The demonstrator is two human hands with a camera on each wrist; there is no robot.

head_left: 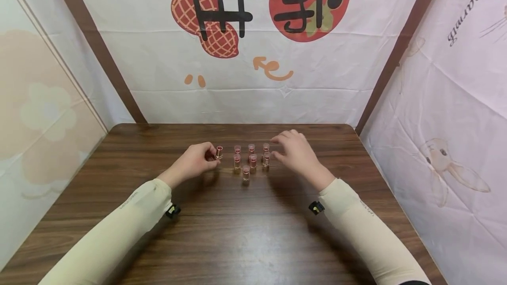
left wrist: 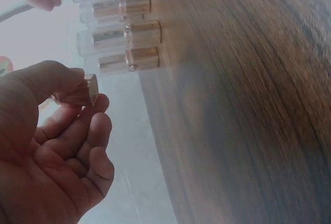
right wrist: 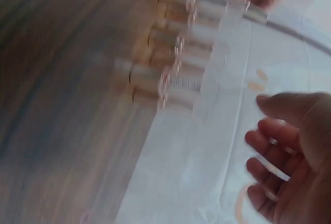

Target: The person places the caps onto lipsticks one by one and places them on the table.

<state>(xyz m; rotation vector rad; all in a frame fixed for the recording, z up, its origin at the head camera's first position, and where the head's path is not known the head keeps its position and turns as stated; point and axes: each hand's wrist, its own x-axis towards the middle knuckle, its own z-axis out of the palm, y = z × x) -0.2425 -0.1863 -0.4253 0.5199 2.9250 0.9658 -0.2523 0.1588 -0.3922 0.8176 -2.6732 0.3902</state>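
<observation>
My left hand (head_left: 194, 161) pinches a lipstick (head_left: 219, 152) between thumb and fingers, at the left of a group of similar lipsticks. In the left wrist view, the held lipstick (left wrist: 77, 94) shows a shiny rose-gold surface; the fingers hide part of it. Several upright lipsticks (head_left: 253, 162) with clear tops and reddish-gold bodies stand close together in rows. One lipstick (head_left: 246, 173) stands nearest to me, in front of the others. My right hand (head_left: 299, 153) is just right of the group, its fingers loosely bent and holding nothing; contact with the rightmost lipsticks cannot be made out.
The brown wooden table (head_left: 245, 232) has its far edge a little behind the lipsticks. A white printed cloth (head_left: 245, 104) hangs behind that edge, and more cloth (head_left: 428, 126) hangs along the right side.
</observation>
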